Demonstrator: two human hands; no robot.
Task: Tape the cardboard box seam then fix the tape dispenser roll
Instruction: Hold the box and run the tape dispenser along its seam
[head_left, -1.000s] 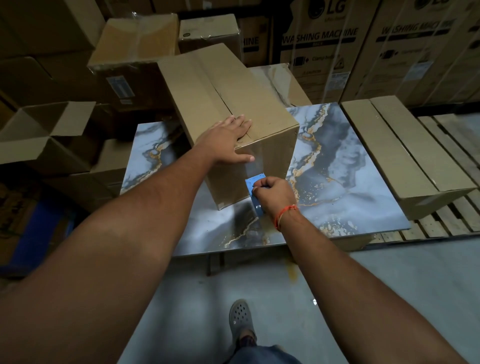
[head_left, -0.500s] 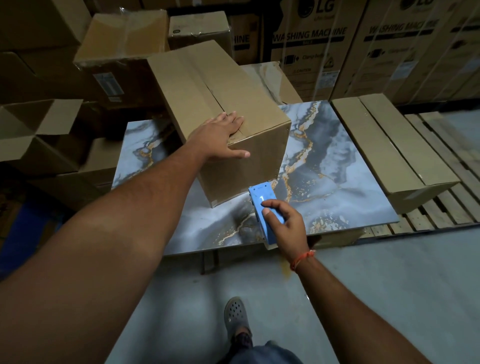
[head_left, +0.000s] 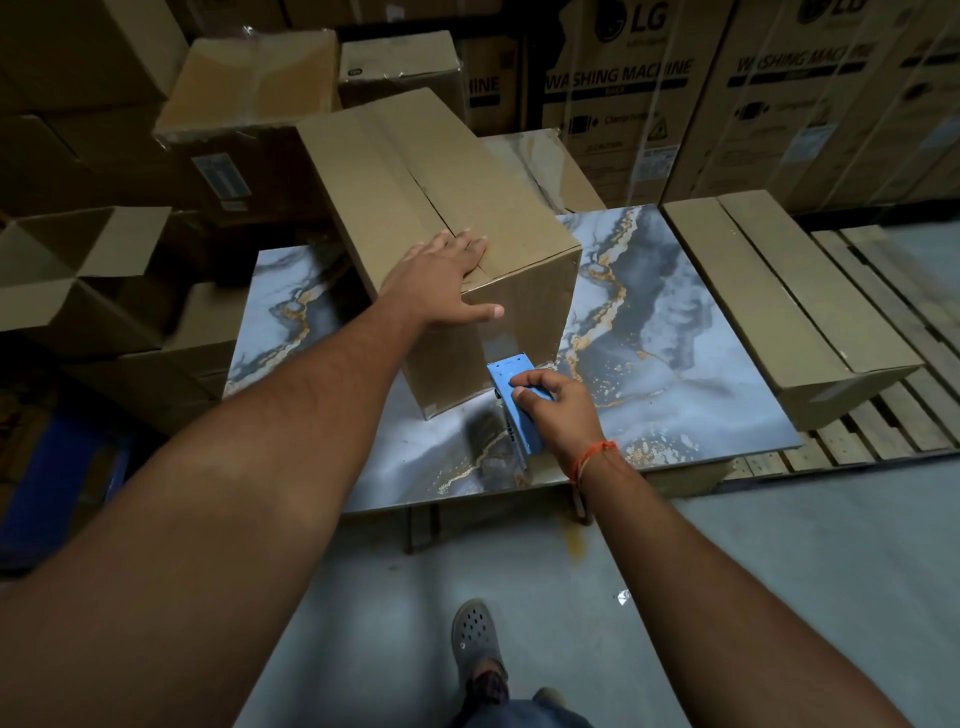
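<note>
A closed brown cardboard box (head_left: 426, 171) stands on a marble-patterned table (head_left: 670, 332), its top seam running away from me. My left hand (head_left: 441, 283) lies flat on the near end of the box top, fingers spread over the seam and thumb over the front edge. My right hand (head_left: 556, 410) grips a blue tape dispenser (head_left: 517, 410) held low against the near face of the box, its front edge touching the cardboard near the bottom. A strip of clear tape seems to run down that face above the dispenser. The roll is hidden.
A long flat carton (head_left: 784, 306) lies on a wooden pallet (head_left: 883, 410) to the right. Open and stacked cartons (head_left: 78, 270) crowd the left and back, with washing-machine boxes (head_left: 639, 88) behind. My foot (head_left: 475, 639) stands on the grey floor below the table edge.
My right hand pulled the dispenser down and away from the box face half a second ago, and now it is back up against the lower face. My left hand stays on the box top.
</note>
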